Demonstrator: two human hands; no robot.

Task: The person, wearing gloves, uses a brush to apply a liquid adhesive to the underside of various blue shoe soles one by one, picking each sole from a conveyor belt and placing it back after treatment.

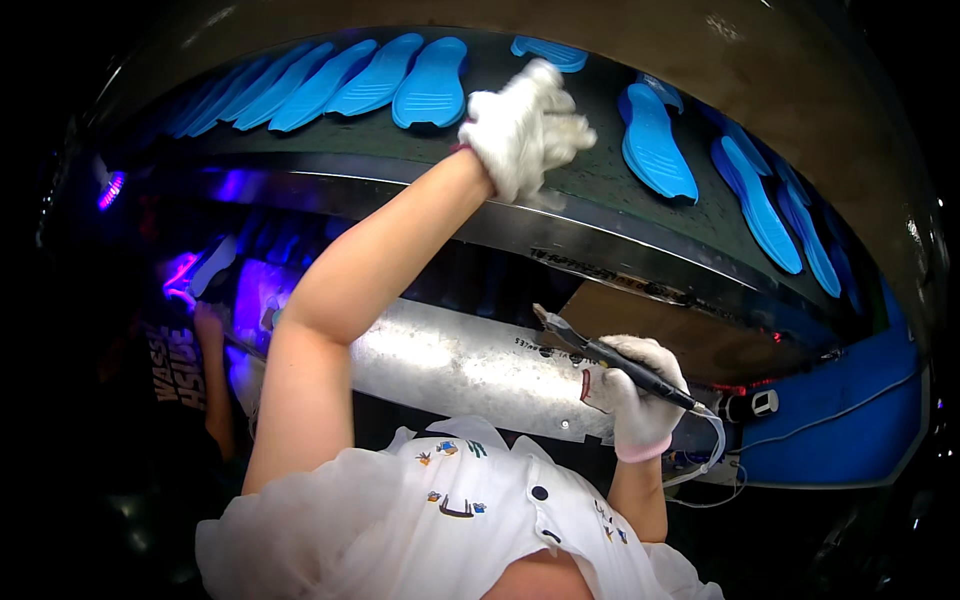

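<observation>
My left hand (528, 130), in a white glove, reaches out over the dark conveyor belt (400, 150). Its slightly blurred fingers look apart, with nothing visible in them. A blue shoe sole (550, 54) lies just beyond it, and another blue sole (430, 84) is close on its left. Closer to my body, my gloved right hand (645, 390) is closed around a black pen-shaped brush tool (640, 371). The tool's flat tip points up and left, and a clear tube runs from its back end.
Several blue soles (655, 145) line the belt on both sides. A metal rail (620, 240) edges it, above a shiny metal sheet (450, 365). A blue panel (830, 430) stands at right. On the left, a person's arm (212, 345) is near purple light.
</observation>
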